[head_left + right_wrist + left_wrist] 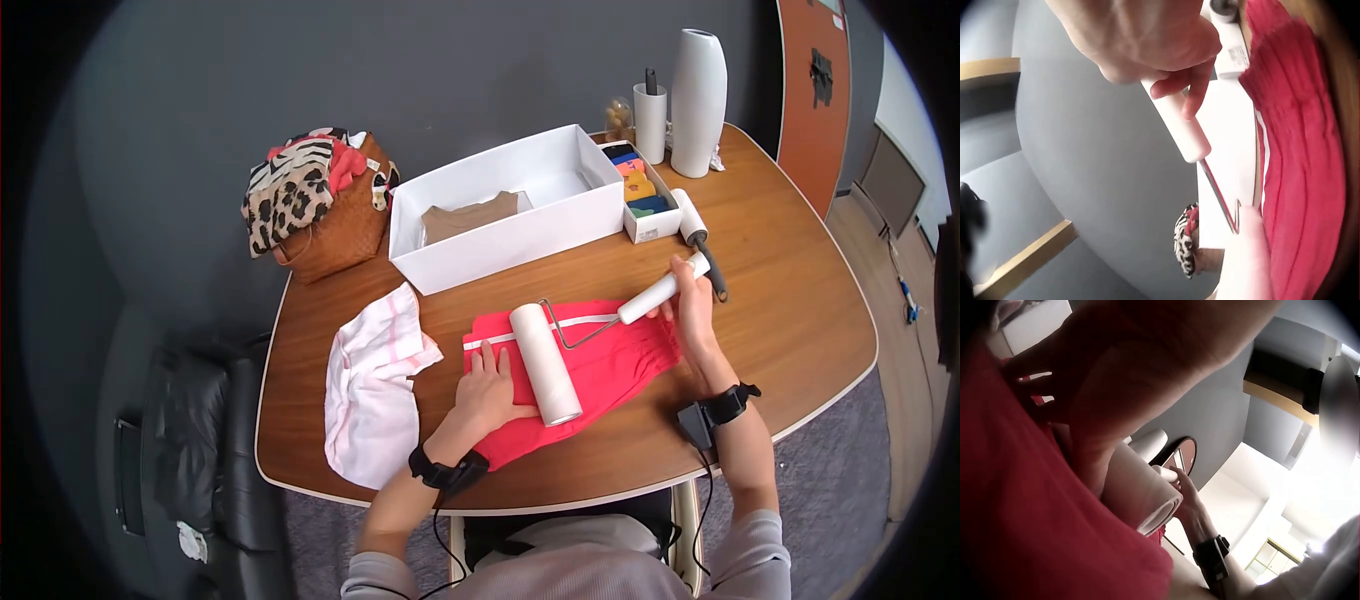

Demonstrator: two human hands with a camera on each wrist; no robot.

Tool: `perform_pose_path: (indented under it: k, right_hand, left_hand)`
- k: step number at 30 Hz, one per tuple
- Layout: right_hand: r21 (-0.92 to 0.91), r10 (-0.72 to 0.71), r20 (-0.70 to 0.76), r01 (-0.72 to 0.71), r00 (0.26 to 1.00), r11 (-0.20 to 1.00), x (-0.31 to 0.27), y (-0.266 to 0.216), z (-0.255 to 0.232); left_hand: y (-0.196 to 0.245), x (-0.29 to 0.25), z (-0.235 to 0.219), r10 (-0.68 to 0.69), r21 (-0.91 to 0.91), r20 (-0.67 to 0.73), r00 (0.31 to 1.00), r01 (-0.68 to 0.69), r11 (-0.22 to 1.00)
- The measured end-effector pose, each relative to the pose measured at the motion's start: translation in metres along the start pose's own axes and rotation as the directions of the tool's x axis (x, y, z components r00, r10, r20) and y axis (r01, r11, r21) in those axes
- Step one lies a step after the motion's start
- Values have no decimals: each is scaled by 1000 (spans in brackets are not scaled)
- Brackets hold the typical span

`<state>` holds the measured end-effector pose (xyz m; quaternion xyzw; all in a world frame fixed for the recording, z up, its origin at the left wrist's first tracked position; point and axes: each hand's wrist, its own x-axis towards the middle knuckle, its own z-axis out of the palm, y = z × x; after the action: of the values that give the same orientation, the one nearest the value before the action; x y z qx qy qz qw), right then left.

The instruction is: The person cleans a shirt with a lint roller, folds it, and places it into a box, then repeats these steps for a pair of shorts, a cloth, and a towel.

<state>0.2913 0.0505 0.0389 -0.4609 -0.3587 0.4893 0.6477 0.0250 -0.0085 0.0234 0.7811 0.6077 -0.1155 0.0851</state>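
A red garment (625, 355) with a white side stripe and a gathered right end lies flat on the wooden table. Across its left half rests the white roll of a lint roller (545, 365), joined by a bent wire to a white handle. My right hand (696, 312) grips that handle, fingers wrapped round it in the right wrist view. With fingers spread, my left hand (484, 392) presses on the garment just left of the roll. Its thumb reaches to the roll's lower end. In the left wrist view the open end of the roll (1159, 515) shows beside the thumb.
A pink-striped white cloth (370, 400) lies at left. Behind stand a white box (500, 255) with a brown garment (468, 220), a small box (655, 226) of folded colored cloths, a brown bag (335, 240) and a tall vase (697, 105). A second, dark-handled lint roller (708, 258) lies near my right hand.
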Motion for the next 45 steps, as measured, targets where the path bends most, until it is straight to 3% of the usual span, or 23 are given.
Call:
perform_pose_path:
  k: [4, 8, 11, 14, 19, 21, 25, 26, 28, 31, 33, 37, 40, 41, 43, 45]
  right_hand:
    - [-187, -99, -87, 81, 991, 979, 14, -16, -24]
    - [-291, -247, -211, 181, 946, 940, 38, -24, -82]
    - [-176, -226, -215, 190, 950, 966, 48, -30, -111]
    - [-118, -187, -205, 165, 961, 979, 43, -30, -97]
    - [-24, -1, -44, 0, 999, 1000, 21, -7, -44]
    - [11, 94, 76, -95, 993, 995, 7, 3, -23]
    - [34, 277, 379, -313, 883, 949, -18, 15, 8]
    - [38, 311, 453, -367, 836, 929, -22, 16, 13]
    - [24, 351, 504, -419, 789, 908, -26, 14, 17]
    - [-35, 405, 491, -447, 771, 894, -33, 9, 20]
    - [-64, 449, 472, -478, 759, 876, -33, 7, 20]
    - [-137, 405, 393, -383, 826, 914, -25, 0, 12]
    - [-200, 280, 330, -223, 902, 954, -6, -6, -17]
    - [-225, 256, 238, -204, 937, 953, -2, -15, -29]
    - [-301, 73, 30, -60, 997, 952, 16, -18, -64]
    - [-139, -23, 9, 24, 1000, 990, 29, -23, -97]
  left_hand:
    - [-18, 0, -3, 128, 22, 37, 991, -129, 991]
    - [-44, 0, 0, 255, -18, 46, 966, -254, 967]
    - [-50, -5, 3, 294, -19, 18, 955, -294, 956]
    - [-50, -6, 6, 303, -4, -14, 953, -303, 953]
    - [-55, -6, 8, 323, -66, -37, 946, -325, 943]
    - [-60, -5, 10, 351, -245, -69, 934, -357, 901]
    - [-81, -2, 2, 370, -552, 3, 929, -307, 775]
    - [-93, 2, 14, 364, -682, -11, 931, -273, 678]
    - [-100, 3, 15, 244, -849, -77, 967, -192, 493]
    - [-98, 3, 0, 55, -912, -122, 991, -133, 389]
    - [-100, 5, 8, 90, -816, -151, 984, -176, 551]
    - [-103, 4, 9, 149, -500, -185, 971, -223, 837]
    - [-105, 3, 10, 169, -425, -260, 951, -270, 864]
    - [-106, 3, 12, 173, -413, -272, 947, -277, 867]
    - [-107, 3, 16, 180, -393, -299, 937, -293, 871]
    - [-108, 4, 18, 158, -421, -259, 953, -258, 870]
